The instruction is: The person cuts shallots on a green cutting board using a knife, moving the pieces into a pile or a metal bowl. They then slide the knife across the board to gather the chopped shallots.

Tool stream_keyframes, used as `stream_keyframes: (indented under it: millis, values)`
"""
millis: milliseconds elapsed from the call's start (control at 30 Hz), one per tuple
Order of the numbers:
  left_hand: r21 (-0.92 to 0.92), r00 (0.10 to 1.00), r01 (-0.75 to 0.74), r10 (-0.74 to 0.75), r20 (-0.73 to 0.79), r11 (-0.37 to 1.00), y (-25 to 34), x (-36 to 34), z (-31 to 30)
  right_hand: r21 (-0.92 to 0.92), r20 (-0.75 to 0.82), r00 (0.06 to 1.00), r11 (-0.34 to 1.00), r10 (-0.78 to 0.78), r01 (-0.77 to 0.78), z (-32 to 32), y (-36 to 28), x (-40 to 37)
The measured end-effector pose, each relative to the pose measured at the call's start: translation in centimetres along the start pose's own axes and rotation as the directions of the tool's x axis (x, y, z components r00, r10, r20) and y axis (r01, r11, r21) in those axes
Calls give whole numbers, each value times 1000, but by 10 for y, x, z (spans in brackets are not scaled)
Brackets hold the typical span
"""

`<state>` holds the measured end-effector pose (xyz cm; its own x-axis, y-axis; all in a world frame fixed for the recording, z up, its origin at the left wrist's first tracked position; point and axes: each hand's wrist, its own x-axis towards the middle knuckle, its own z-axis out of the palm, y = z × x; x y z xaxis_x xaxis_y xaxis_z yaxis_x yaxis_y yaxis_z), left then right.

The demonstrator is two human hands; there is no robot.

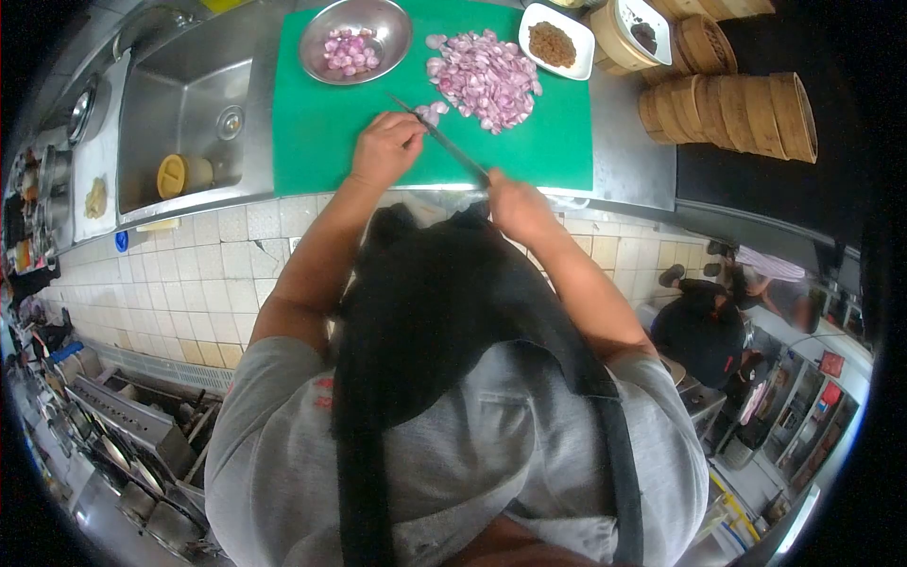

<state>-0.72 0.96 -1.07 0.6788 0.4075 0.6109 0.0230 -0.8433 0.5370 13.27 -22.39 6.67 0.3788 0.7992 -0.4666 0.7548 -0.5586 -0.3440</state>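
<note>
You wear a grey short-sleeved T-shirt (pixel 491 444) with small red print, under a black apron (pixel 425 302) with dark straps

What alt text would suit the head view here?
A person's right hand holds a knife over a green cutting board, the left hand steadying shallot pieces beside a pile of sliced shallots. A metal bowl of shallots sits on the board, next to a sink.

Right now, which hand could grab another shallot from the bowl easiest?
Probably the left. The left hand sits nearer the metal bowl and holds no knife, while the right hand is busy gripping the knife.
</note>
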Motion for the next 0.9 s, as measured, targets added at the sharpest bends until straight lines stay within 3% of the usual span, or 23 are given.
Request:
stream_keyframes:
  millis: [100,200,300,400,500,600,700,800,867,900]
  values:
    - [1,1000,22,-22,19,1000,0,-1,0,10,-114,993,1000,-23,24,-4,5,-1]
    - [-19,1000,27,-27,13,999,1,-1,-1,27,-108,994,1000,3,0,-19,0,-13]
    - [-123,987,151,-156,-35,981,1,-5,1,97,-94,995,995,18,-8,-29,-2,-28]
    - [-237,941,311,-334,-62,920,3,-15,-7,51,-10,996,994,92,-91,-32,-3,-36]
    - [-293,863,451,-496,-98,843,-4,-27,-17,-8,79,996,999,42,-42,-32,0,-39]
    - [-356,823,471,-547,-152,807,-7,-35,-25,-28,-50,999,1000,13,-14,-20,26,-24]
    - [-320,802,549,-594,-57,772,1,-35,-39,-62,-197,978,995,69,-83,-36,34,-20]
    - [-54,928,363,-366,-65,930,8,-30,-41,-84,-326,945,994,35,-66,-55,28,-25]
    - [86,978,203,-206,31,975,34,-6,-44,-105,-386,922,994,-8,-35,-65,21,-29]
    - [58,984,161,-165,69,985,44,2,-38,-107,-390,921,994,-22,-21,-72,15,-31]
